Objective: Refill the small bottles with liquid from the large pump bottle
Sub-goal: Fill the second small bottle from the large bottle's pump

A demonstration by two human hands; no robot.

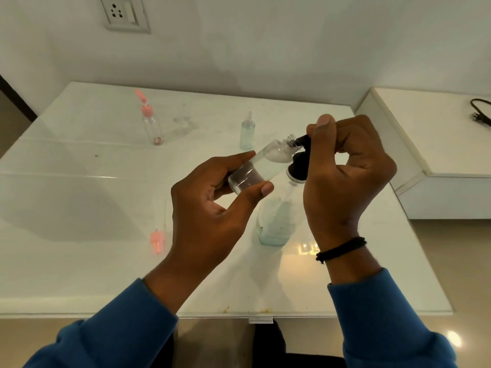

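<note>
Filling is the step in hand: the left hand [212,197] pinches a small clear bottle [261,166] near its base, tilted so its open threaded neck meets the black nozzle of the large pump bottle [276,219], which stands on the white table [79,261] just below. The right hand [345,171] curls over the black pump head [301,166], thumb up, its grip apparently pressing down. A pink-capped small bottle [151,123] stands at 11 o'clock from the hands, a clear spray bottle [247,132] at 12, and a loose pink cap [156,241] lies at 8 o'clock. Next, I judge, come steady pumps with neck held against nozzle, then recapping.
</note>
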